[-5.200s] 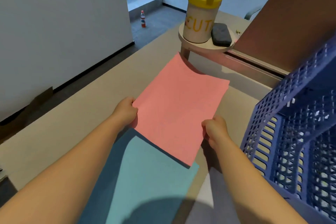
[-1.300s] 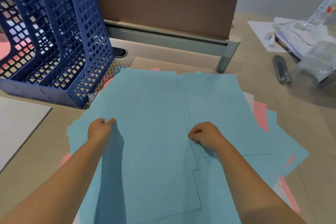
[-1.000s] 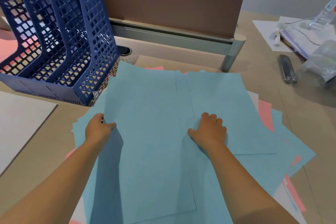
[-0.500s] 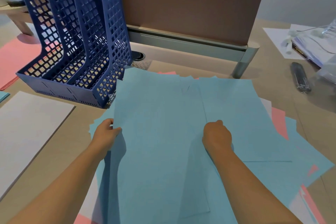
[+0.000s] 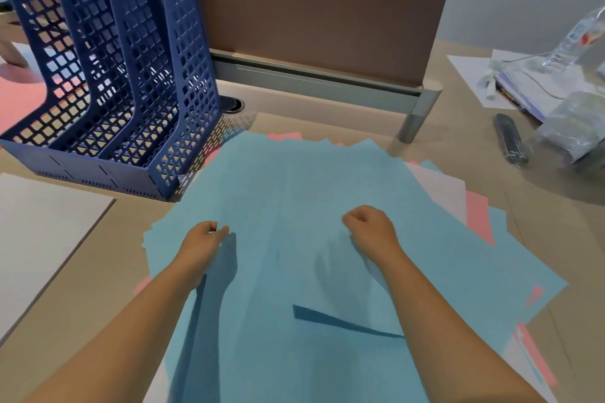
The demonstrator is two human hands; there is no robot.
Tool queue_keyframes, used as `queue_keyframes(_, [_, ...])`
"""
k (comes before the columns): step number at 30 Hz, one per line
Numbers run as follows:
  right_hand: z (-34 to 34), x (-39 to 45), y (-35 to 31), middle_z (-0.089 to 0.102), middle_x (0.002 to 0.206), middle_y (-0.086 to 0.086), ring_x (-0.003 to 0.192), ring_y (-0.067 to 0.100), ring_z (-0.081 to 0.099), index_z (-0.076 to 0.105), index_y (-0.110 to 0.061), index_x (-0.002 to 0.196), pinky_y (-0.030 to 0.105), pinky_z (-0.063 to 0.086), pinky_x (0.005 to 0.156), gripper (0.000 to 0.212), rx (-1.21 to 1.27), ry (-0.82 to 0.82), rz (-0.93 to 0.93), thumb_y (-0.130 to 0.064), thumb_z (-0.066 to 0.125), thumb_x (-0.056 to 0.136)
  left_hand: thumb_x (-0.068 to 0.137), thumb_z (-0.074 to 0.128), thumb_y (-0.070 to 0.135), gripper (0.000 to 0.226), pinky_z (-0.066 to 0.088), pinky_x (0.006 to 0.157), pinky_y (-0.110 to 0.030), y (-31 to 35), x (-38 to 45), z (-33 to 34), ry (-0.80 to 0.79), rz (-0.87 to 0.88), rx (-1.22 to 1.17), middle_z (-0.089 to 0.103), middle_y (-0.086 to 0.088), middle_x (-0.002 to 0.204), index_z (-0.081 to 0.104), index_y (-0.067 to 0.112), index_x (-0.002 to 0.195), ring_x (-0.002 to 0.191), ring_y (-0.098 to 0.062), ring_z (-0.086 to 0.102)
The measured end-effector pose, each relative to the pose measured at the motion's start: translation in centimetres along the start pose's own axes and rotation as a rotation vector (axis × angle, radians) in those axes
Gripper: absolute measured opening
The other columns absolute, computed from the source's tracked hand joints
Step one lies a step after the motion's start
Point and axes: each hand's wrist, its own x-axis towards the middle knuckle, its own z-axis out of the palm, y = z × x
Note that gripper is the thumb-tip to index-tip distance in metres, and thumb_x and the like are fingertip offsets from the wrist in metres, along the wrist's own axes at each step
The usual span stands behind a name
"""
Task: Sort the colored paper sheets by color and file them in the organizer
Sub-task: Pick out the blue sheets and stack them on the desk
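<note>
A spread pile of light blue sheets (image 5: 294,193) covers the desk in front of me, with pink sheets (image 5: 479,216) and a white sheet (image 5: 438,186) peeking out at its right edge. My left hand (image 5: 201,247) pinches the left edge of the top blue sheet. My right hand (image 5: 371,231) is curled, gripping that same sheet near its right side, and the sheet bows up off the pile. The blue mesh organizer (image 5: 108,75) with three upright slots stands at the back left; its slots look empty.
A brown desk divider (image 5: 311,10) runs along the back. A white sheet (image 5: 36,232) lies at the left, a pink sheet (image 5: 16,98) beyond the organizer. A dark pen-like case (image 5: 510,141), plastic bags and papers (image 5: 556,88) clutter the right.
Earlier I laid a pink sheet down left of the organizer. Since then both hands took hold of the top blue sheet, and it now lifts off the pile, casting a shadow beneath.
</note>
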Motion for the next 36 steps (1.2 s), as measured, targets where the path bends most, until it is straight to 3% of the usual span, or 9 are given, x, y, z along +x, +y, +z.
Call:
queue_keyframes(3, [-1.6,0.3,3.2,0.039,0.142,0.017,0.134,0.032,0.034,0.038,-0.005,0.136,0.038,0.029,0.11,0.057,-0.44,0.156,0.112,-0.031,0.053,0.088,0.096,0.046,0.025,0.028,0.035,0.066,-0.032,0.0,-0.1,0.1,0.022,-0.02,-0.015,0.043,-0.003,0.076,0.044,0.016,0.07,0.068,-0.019,0.042])
queue_keyframes(8, [-1.1,-0.5,5.6,0.0,0.158,0.011,0.146,0.027,0.0,0.002,-0.008,0.148,0.046,0.003,0.117,0.079,-0.621,-0.015,0.129,-0.048,0.041,0.093,0.096,0.047,0.023,0.018,0.033,0.07,-0.033,0.0,-0.7,1.7,0.0,0.043,0.042,0.044,-0.009,0.089,0.049,0.005,0.097,0.08,-0.023,0.043])
queue_keyframes(13, [-1.4,-0.8,5.3,0.039,0.146,0.009,0.136,0.027,0.033,0.027,-0.012,0.144,0.041,0.022,0.114,0.059,-0.461,0.033,-0.035,-0.037,0.044,0.094,0.094,0.049,0.022,0.015,0.033,0.059,-0.028,0.1,-1.7,3.9,-0.035,0.161,0.143,0.047,-0.01,0.086,0.05,0.007,0.093,0.075,-0.022,0.045])
queue_keyframes(15, [-2.0,-0.8,5.3,0.046,0.141,0.011,0.132,0.028,0.038,0.036,-0.012,0.14,0.039,0.027,0.111,0.052,-0.41,0.131,-0.055,-0.033,0.046,0.093,0.092,0.053,0.027,0.025,0.041,0.07,-0.035,0.0,-1.9,3.8,0.067,0.209,0.347,0.056,-0.016,0.098,0.057,0.006,0.103,0.093,-0.03,0.053])
queue_keyframes(19, [-3.0,-0.5,6.5,0.001,0.157,0.015,0.146,0.03,0.001,0.004,-0.009,0.149,0.046,0.004,0.117,0.078,-0.639,0.035,0.1,-0.048,0.04,0.093,0.091,0.04,0.053,0.069,0.018,0.113,-0.05,-1.0,-2.4,2.6,0.167,0.074,0.757,0.014,-0.012,0.156,0.022,0.018,0.147,0.143,-0.035,0.01])
queue_keyframes(22, [-2.5,-0.9,6.7,-0.008,0.156,0.016,0.145,0.031,-0.006,-0.005,-0.008,0.148,0.044,-0.001,0.118,0.082,-0.661,-0.033,0.106,-0.053,0.034,0.093,0.091,0.029,0.06,0.078,0.005,0.116,-0.05,-2.0,-3.1,3.2,0.068,0.038,0.845,-0.007,-0.012,0.158,-0.002,0.018,0.149,0.145,-0.036,-0.006])
queue_keyframes(28, [-0.6,-2.5,5.7,0.001,0.157,0.016,0.146,0.028,0.002,0.003,-0.007,0.149,0.04,0.006,0.118,0.076,-0.622,-0.083,0.018,-0.05,0.034,0.094,0.089,0.026,0.064,0.084,0.006,0.117,-0.047,-1.1,-4.5,5.2,0.032,0.032,0.888,-0.011,-0.012,0.157,-0.007,0.016,0.149,0.144,-0.038,-0.007])
queue_keyframes(31, [-1.4,-2.3,5.2,0.032,0.146,0.013,0.136,0.029,0.029,0.028,-0.005,0.14,0.041,0.029,0.108,0.062,-0.532,0.015,0.033,-0.04,0.045,0.092,0.087,0.043,0.059,0.082,0.021,0.112,-0.047,-0.7,-5.2,5.3,0.058,0.058,0.831,0.006,-0.006,0.157,0.008,0.016,0.148,0.143,-0.035,0.009])
queue_keyframes(36, [-0.6,-2.0,3.4,0.033,0.136,0.013,0.118,0.031,0.043,0.035,-0.002,0.131,0.035,0.041,0.093,0.056,-0.199,-0.01,0.188,-0.023,0.059,0.085,0.084,0.065,0.031,0.068,0.037,0.102,-0.043,1.2,-5.1,5.7,0.129,-0.058,0.202,0.032,-0.016,0.143,0.033,0.003,0.137,0.127,-0.038,0.038])
